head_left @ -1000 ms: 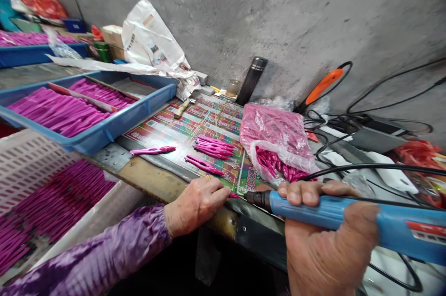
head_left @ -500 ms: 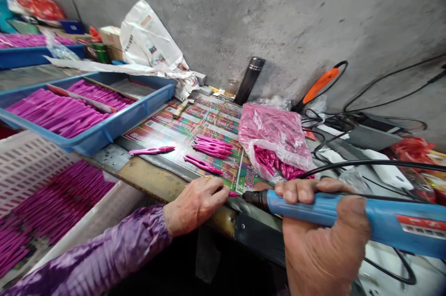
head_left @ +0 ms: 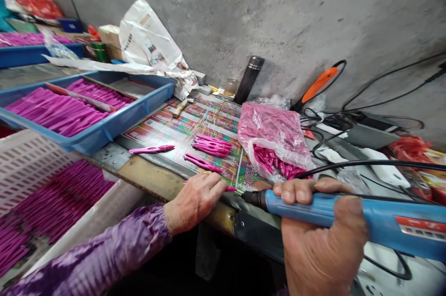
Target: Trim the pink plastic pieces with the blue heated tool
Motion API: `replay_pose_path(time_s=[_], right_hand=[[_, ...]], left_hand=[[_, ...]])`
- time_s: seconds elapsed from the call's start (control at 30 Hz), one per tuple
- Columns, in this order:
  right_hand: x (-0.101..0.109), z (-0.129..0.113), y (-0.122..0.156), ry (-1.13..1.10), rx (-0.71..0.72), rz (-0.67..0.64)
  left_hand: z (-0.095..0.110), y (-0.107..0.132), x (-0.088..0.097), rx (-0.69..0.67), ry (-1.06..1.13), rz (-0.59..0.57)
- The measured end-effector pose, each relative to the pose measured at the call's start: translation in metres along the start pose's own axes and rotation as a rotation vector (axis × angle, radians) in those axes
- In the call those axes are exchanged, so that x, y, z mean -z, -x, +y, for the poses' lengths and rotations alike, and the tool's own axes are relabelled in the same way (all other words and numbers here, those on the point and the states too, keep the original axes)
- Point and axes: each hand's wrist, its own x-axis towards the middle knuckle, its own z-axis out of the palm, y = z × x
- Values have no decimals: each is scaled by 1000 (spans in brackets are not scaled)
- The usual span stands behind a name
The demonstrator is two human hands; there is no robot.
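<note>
My left hand [head_left: 193, 201] rests on the bench's front edge, fingers pinched on a small pink plastic piece [head_left: 230, 188]. My right hand [head_left: 318, 240] is wrapped round a blue corded power tool [head_left: 351, 220], whose dark tip [head_left: 251, 197] points left at that piece, close to it. Just beyond lie a few loose pink pieces [head_left: 204, 164], a small heap of them [head_left: 213, 145] and a single one [head_left: 152, 149] on a printed sheet [head_left: 181, 126].
A plastic bag of pink parts [head_left: 275, 142] sits right of the heap. A blue tray [head_left: 94, 133] of pink pieces stands at the left above a white slotted crate [head_left: 24, 161]. Cables, an orange-handled tool [head_left: 318, 84], a black flask [head_left: 248, 80] and newspaper line the concrete wall.
The blue tool's tip has crept a little leftward toward the pink piece. My left hand has hardly moved.
</note>
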Motion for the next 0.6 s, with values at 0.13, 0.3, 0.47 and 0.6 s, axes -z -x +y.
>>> replay_pose_path(time_s=[0.13, 0.3, 0.47, 0.6], right_hand=[[-1, -1, 2, 14, -15, 26], [0, -1, 3, 28, -26, 22], [0, -1, 3, 28, -19, 23], [0, 0, 2, 19, -6, 12]], left_hand=[[0, 1, 1, -18, 2, 48], [0, 1, 2, -43, -14, 67], [0, 0, 3, -53, -22, 42], [0, 2, 4, -69, -26, 60]])
